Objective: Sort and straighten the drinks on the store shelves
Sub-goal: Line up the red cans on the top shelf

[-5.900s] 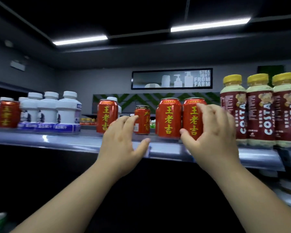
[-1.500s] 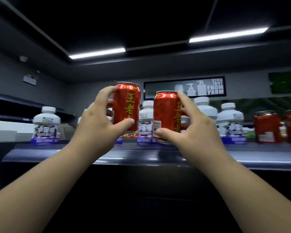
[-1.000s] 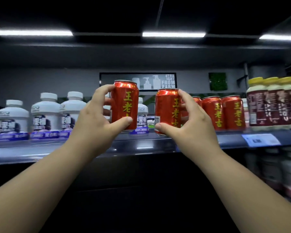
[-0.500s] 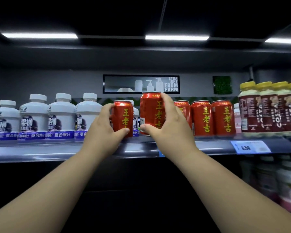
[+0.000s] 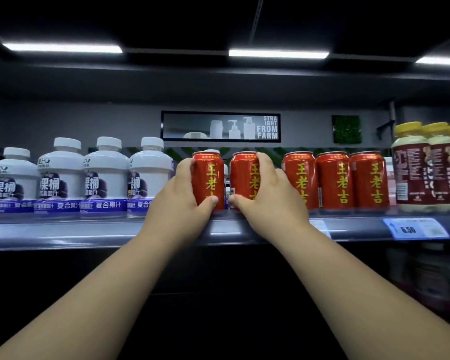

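Observation:
Two red cans with yellow characters stand side by side on the grey shelf [image 5: 94, 231]. My left hand [image 5: 183, 203] grips the left red can [image 5: 210, 175]. My right hand [image 5: 266, 197] grips the right red can [image 5: 246, 172]. A narrow gap separates the two cans. To their right stand three more red cans [image 5: 335, 180] in a row, touching each other. Both held cans rest with their bases at the shelf's front part.
Several white juice bottles [image 5: 104, 178] with purple bases line the shelf on the left. Brown Costa bottles [image 5: 426, 165] with yellow caps stand at the far right. A blue price tag [image 5: 415, 229] hangs on the shelf edge. Blurred bottles fill a lower shelf at right.
Both hands carried the two red cans from mid-air rightwards and down onto the shelf. The cans now stand between the white bottles and the row of red cans.

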### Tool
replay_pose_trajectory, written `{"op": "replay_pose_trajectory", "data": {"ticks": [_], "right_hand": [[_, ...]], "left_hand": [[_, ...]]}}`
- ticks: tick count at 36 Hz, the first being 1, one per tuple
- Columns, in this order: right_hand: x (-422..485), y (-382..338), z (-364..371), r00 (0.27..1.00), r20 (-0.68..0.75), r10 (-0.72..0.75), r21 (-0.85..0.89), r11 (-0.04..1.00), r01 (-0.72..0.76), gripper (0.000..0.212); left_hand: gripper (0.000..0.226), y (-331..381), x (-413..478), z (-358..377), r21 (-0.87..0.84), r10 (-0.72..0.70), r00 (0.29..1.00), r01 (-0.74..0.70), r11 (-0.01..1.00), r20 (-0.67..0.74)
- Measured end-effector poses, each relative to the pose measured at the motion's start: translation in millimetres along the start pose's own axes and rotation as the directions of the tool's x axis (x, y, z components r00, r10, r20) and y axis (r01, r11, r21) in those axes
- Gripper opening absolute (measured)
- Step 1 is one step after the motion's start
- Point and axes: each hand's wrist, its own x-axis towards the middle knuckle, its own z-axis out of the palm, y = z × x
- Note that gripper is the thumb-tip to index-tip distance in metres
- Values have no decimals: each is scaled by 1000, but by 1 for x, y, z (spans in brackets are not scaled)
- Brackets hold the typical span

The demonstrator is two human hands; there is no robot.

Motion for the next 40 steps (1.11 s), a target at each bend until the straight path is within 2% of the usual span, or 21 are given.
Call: {"op": "replay_pose_trajectory", "data": {"ticks": [4,9,21,29,40], "right_hand": [[-2,3,-2,999,-38,-4,-50,999,3,95],[-3,4,0,999,-49,19,-14,1000,-20,100],[-7,6,3,1000,-12,14,-32,999,-14,85],[-9,10,4,998,-65,-8,9,1000,9,87],[-13,10,0,999,-45,-31,22,999,32,83]], "left_hand": [[76,-1,1,1,10,4,1000,-4,1000,1],[76,0,1,1,23,8,1000,-8,1000,-5],[80,1,0,2,63,8,1000,-9,998,21],[78,0,-1,1,51,3,1000,-4,999,23],[79,1,1,1,73,-23,999,21,997,24]]}}
